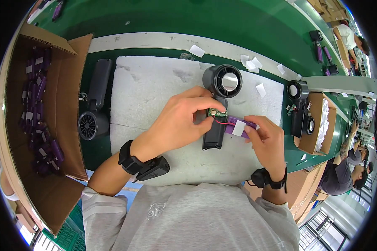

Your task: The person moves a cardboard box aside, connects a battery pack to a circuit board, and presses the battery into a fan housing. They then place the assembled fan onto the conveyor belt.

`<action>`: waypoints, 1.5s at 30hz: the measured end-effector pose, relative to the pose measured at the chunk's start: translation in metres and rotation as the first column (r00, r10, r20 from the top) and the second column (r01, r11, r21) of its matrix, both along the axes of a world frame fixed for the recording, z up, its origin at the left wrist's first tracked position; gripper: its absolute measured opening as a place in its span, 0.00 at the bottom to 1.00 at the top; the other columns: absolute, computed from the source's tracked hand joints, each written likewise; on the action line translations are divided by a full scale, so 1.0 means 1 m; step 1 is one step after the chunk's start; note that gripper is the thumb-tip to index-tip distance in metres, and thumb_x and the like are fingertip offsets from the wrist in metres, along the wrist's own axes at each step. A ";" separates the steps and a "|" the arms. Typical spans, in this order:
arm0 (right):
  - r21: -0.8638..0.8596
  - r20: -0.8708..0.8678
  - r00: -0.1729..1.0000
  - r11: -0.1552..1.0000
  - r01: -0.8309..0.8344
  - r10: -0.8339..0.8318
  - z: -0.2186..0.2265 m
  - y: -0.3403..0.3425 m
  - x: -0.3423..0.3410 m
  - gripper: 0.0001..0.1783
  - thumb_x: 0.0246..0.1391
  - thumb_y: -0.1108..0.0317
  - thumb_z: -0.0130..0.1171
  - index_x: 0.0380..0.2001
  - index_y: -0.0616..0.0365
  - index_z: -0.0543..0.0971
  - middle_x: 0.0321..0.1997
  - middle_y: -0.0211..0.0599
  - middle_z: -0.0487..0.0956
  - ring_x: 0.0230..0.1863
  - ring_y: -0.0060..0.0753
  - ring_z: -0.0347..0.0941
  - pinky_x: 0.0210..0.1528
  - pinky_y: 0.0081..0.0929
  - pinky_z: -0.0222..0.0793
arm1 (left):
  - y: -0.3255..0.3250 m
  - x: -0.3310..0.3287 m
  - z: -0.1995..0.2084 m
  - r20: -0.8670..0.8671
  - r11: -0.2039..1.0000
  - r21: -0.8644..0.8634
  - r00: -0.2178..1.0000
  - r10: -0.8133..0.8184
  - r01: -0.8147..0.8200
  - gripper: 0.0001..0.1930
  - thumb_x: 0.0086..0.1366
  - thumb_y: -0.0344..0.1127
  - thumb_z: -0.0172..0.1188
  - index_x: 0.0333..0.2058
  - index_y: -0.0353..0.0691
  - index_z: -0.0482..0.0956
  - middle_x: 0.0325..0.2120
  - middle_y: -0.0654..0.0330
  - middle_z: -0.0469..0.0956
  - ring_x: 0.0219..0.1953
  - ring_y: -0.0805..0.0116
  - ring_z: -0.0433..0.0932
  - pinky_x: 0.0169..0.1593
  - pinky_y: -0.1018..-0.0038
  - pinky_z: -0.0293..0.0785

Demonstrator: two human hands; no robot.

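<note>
A black handheld fan point(214, 136) lies on a white foam board point(146, 92), its round head away from me and its handle toward me, with the inside of the handle showing. Across the handle, a small green circuit board point(217, 112) is pinched between the thumb and index finger of my left hand point(182, 115). Red wire runs from the board to a purple battery point(229, 129) with a white label. My right hand point(267, 138) grips that battery by its right end, just beside the handle. The other fingers of my left hand reach behind the fan's neck.
On the left stands a cardboard box point(67, 125) holding several purple batteries. Another black fan point(97, 90) lies between box and foam. More fan parts point(298, 104) and a small carton point(318, 125) of white slips sit at right. Loose white slips point(251, 63) lie along the far edge.
</note>
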State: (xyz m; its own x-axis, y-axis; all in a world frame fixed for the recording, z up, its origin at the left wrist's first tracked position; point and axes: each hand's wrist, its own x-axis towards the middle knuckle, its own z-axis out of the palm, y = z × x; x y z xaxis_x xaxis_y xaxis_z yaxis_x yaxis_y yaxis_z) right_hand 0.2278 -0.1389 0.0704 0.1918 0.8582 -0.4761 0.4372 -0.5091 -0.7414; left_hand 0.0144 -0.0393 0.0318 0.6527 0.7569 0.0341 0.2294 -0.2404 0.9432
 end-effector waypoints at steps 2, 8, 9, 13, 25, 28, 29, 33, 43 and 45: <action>0.261 0.322 0.944 0.952 -0.157 0.068 -0.006 -0.002 -0.005 0.11 0.47 0.81 0.63 0.37 0.67 0.80 0.41 0.40 0.81 0.36 0.29 0.78 0.32 0.25 0.72 | 0.001 0.001 -0.002 -0.003 0.999 -0.034 1.000 0.007 -0.007 0.14 0.51 0.21 0.61 0.37 0.42 0.83 0.38 0.59 0.77 0.30 0.71 0.76 0.33 0.79 0.72; 0.471 0.563 0.795 0.703 -0.533 0.225 -0.011 0.001 -0.010 0.09 0.42 0.79 0.67 0.30 0.67 0.80 0.40 0.41 0.81 0.35 0.37 0.78 0.33 0.28 0.74 | -0.001 0.002 -0.005 0.010 0.996 -0.079 0.999 0.042 -0.041 0.14 0.50 0.20 0.60 0.36 0.41 0.82 0.37 0.60 0.78 0.29 0.72 0.75 0.32 0.79 0.71; 0.458 0.582 0.776 0.691 -0.560 0.244 -0.009 0.001 -0.010 0.09 0.41 0.78 0.68 0.29 0.67 0.80 0.40 0.42 0.81 0.35 0.38 0.77 0.34 0.29 0.74 | -0.003 0.003 -0.005 0.008 0.996 -0.074 0.999 0.049 -0.048 0.14 0.50 0.20 0.60 0.36 0.41 0.82 0.36 0.60 0.77 0.29 0.72 0.75 0.32 0.79 0.71; 0.412 0.648 0.703 0.642 -0.647 0.293 -0.006 0.004 -0.013 0.08 0.40 0.79 0.67 0.27 0.67 0.79 0.41 0.46 0.81 0.35 0.41 0.77 0.35 0.31 0.75 | -0.003 0.003 -0.005 0.005 0.996 -0.056 0.998 0.067 -0.067 0.14 0.50 0.20 0.60 0.36 0.41 0.82 0.35 0.61 0.77 0.29 0.71 0.74 0.32 0.79 0.71; 0.309 0.774 0.578 0.642 -0.702 0.259 -0.012 0.003 -0.021 0.07 0.39 0.80 0.65 0.23 0.67 0.76 0.40 0.49 0.81 0.35 0.42 0.77 0.36 0.32 0.76 | -0.005 0.003 -0.003 0.018 0.995 -0.083 0.999 0.051 -0.050 0.15 0.49 0.20 0.57 0.37 0.41 0.80 0.35 0.60 0.75 0.31 0.70 0.74 0.34 0.76 0.71; 0.352 0.697 0.664 0.678 -0.645 0.270 -0.011 0.009 -0.015 0.07 0.39 0.80 0.66 0.24 0.67 0.77 0.41 0.48 0.81 0.35 0.42 0.77 0.36 0.32 0.76 | -0.005 0.005 -0.005 0.052 0.994 -0.064 0.994 0.097 -0.094 0.14 0.49 0.19 0.58 0.36 0.41 0.80 0.31 0.59 0.75 0.27 0.66 0.74 0.32 0.73 0.72; 0.365 0.679 0.677 0.669 -0.647 0.283 -0.007 0.009 -0.016 0.07 0.39 0.79 0.66 0.25 0.67 0.78 0.41 0.47 0.81 0.35 0.42 0.77 0.36 0.32 0.76 | -0.006 0.005 -0.006 0.057 0.993 -0.065 0.994 0.097 -0.094 0.14 0.49 0.19 0.58 0.35 0.41 0.80 0.31 0.59 0.75 0.27 0.67 0.74 0.32 0.73 0.72; 0.384 0.649 0.696 0.657 -0.649 0.308 -0.003 0.006 -0.018 0.07 0.40 0.79 0.66 0.26 0.66 0.79 0.41 0.46 0.82 0.35 0.42 0.78 0.37 0.33 0.76 | -0.008 0.004 -0.007 0.068 0.994 -0.070 0.993 0.093 -0.088 0.14 0.48 0.19 0.58 0.35 0.41 0.80 0.31 0.59 0.75 0.27 0.67 0.74 0.32 0.73 0.72; 0.272 0.721 0.613 0.683 -0.678 0.321 -0.007 0.009 -0.026 0.10 0.41 0.82 0.62 0.29 0.66 0.72 0.44 0.47 0.76 0.34 0.44 0.75 0.35 0.35 0.74 | -0.007 0.005 -0.009 0.090 0.992 -0.065 0.990 0.109 -0.104 0.14 0.48 0.20 0.59 0.35 0.41 0.80 0.30 0.58 0.75 0.26 0.66 0.75 0.31 0.72 0.72; 0.283 0.662 0.665 0.707 -0.649 0.346 -0.006 0.010 -0.021 0.10 0.42 0.82 0.61 0.29 0.66 0.71 0.44 0.47 0.74 0.33 0.43 0.74 0.35 0.35 0.73 | -0.006 0.005 -0.010 0.093 0.993 -0.067 0.990 0.108 -0.102 0.14 0.48 0.20 0.59 0.35 0.41 0.81 0.30 0.58 0.75 0.26 0.66 0.75 0.31 0.72 0.72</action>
